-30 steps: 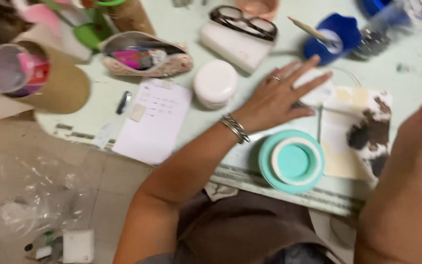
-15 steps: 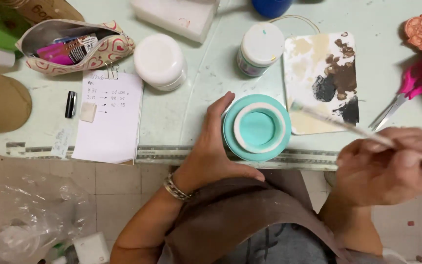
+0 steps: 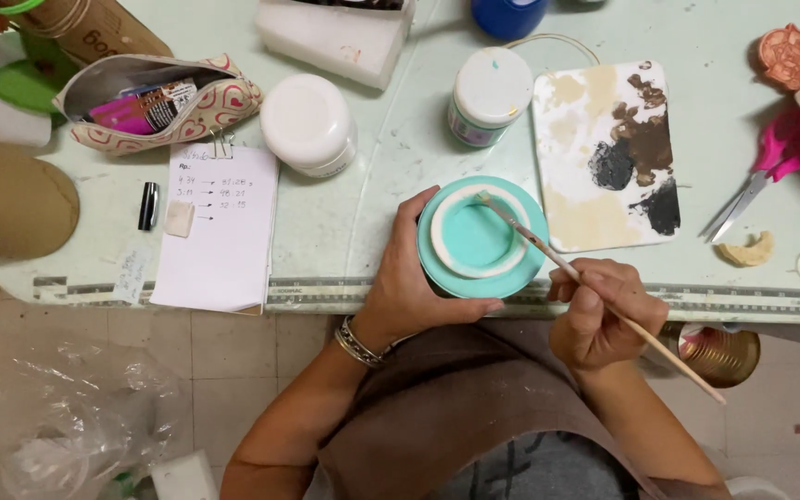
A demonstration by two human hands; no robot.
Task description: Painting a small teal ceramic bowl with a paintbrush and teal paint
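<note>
Head view looks straight down on a round turquoise dish (image 3: pixel 481 237) with a white ring, sitting at the table's (image 3: pixel 372 231) near edge, its lower rim almost over the ruler strip (image 3: pixel 326 289) along that edge. The left hand (image 3: pixel 409 287) curls around the dish's left side, thumb under the lower rim, fingers closed on it. The right hand (image 3: pixel 599 315), just off the table edge, pinches a thin wooden paintbrush (image 3: pixel 594 287) whose bristle tip touches the dish's white ring at upper right. Just beside the dish to the right lies a white palette board (image 3: pixel 585 218) smeared with brown, black and tan paint. Behind the dish stand a white-lidded paint jar (image 3: pixel 488 93) and a wider white tub (image 3: pixel 307 125), with bare tabletop between them. A notepad (image 3: pixel 219 231) lies to the left, overhanging the edge. Scissors with pink handles (image 3: pixel 761 176) sit well apart at right.
</note>
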